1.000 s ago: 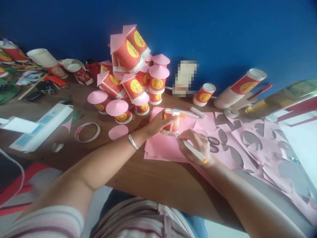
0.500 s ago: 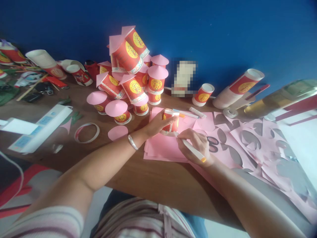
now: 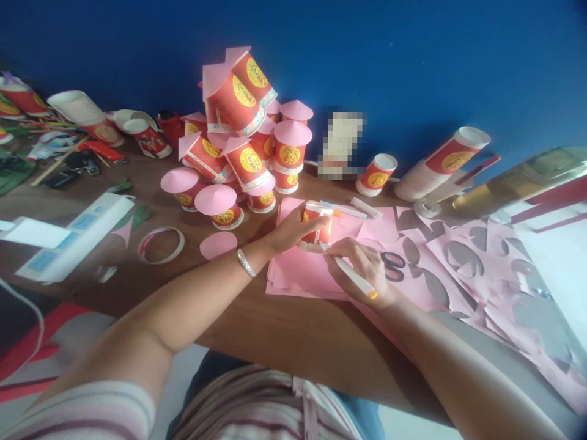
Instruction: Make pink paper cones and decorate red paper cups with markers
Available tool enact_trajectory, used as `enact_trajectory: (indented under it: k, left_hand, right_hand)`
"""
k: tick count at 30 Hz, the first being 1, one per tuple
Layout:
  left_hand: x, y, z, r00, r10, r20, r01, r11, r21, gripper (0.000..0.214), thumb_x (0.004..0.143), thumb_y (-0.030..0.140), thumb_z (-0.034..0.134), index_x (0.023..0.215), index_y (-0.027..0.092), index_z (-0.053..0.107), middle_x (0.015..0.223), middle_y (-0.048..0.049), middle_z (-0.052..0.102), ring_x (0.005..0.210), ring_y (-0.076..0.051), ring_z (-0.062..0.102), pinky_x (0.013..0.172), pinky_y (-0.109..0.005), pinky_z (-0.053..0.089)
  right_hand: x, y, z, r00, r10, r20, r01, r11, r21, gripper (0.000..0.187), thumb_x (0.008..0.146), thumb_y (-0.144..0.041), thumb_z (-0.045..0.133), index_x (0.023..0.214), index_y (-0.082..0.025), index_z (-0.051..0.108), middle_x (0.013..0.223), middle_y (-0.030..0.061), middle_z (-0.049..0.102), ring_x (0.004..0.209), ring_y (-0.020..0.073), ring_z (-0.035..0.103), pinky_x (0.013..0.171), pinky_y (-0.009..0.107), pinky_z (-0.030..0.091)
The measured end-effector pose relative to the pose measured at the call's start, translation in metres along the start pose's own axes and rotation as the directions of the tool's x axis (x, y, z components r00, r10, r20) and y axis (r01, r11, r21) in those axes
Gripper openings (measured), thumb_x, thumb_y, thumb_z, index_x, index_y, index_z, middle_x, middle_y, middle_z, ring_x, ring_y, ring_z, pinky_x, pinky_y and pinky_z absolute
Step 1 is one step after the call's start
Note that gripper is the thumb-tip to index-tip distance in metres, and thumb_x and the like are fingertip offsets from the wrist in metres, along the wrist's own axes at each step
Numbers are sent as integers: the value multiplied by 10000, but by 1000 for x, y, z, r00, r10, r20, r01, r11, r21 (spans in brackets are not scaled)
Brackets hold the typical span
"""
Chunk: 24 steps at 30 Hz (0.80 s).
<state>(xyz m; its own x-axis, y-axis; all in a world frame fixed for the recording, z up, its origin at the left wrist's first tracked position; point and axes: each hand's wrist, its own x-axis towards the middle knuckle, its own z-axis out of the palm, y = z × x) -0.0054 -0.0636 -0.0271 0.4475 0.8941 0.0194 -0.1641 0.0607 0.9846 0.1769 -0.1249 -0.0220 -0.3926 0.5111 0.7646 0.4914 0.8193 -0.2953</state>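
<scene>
My left hand (image 3: 293, 230) grips a red paper cup (image 3: 324, 231) with a white band, holding it on a stack of pink paper sheets (image 3: 305, 278). Closed around a white marker pen (image 3: 353, 276) with an orange end, my right hand (image 3: 360, 266) is just right of the cup. The pen's tip is at the lower part of the cup; whether it touches cannot be made out. Beyond the cup lie more pens (image 3: 348, 209) on the paper. Black scissor handles (image 3: 393, 267) show beside my right hand, partly covered.
Red cups with pink cone tops (image 3: 250, 162) are piled at the back. To the left lie a tape roll (image 3: 160, 245), a pink disc (image 3: 219, 245) and a white power strip (image 3: 80, 238). Pink paper offcuts (image 3: 463, 256) and a cup stack (image 3: 443, 164) occupy the right.
My right hand and the pen have shifted very slightly left and up along the cup. My left hand and the cup stay in place.
</scene>
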Motion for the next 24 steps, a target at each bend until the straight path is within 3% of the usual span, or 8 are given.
enact_trajectory:
  k: [6,12,24]
  left_hand:
    - [-1,0,-1,1000,-14,8,14,1000,-1,379,835,507,758,848,165,594,726,7,624,664,-103,575,626,-222,512]
    - [-2,0,-1,998,-53,-45,53,999,-14,411,817,494,784,999,178,596,805,4,660,741,-119,628,668,-228,533]
    - [-1,-2,-2,998,-31,-48,31,1000,4,408,814,501,786,980,174,607,804,-1,656,734,-126,631,678,-237,525]
  right_hand:
    - [-3,3,1,1000,-2,-26,1,999,-35,154,906,-85,618,914,-231,570,711,-24,661,578,119,631,529,237,479]
    - [-3,4,0,1000,-14,-22,13,999,-30,159,895,-78,611,907,-230,566,703,-30,654,561,112,614,527,234,460]
    - [4,-3,-3,999,-41,-6,41,999,3,168,886,-63,600,904,-224,557,677,-22,637,548,115,604,521,231,463]
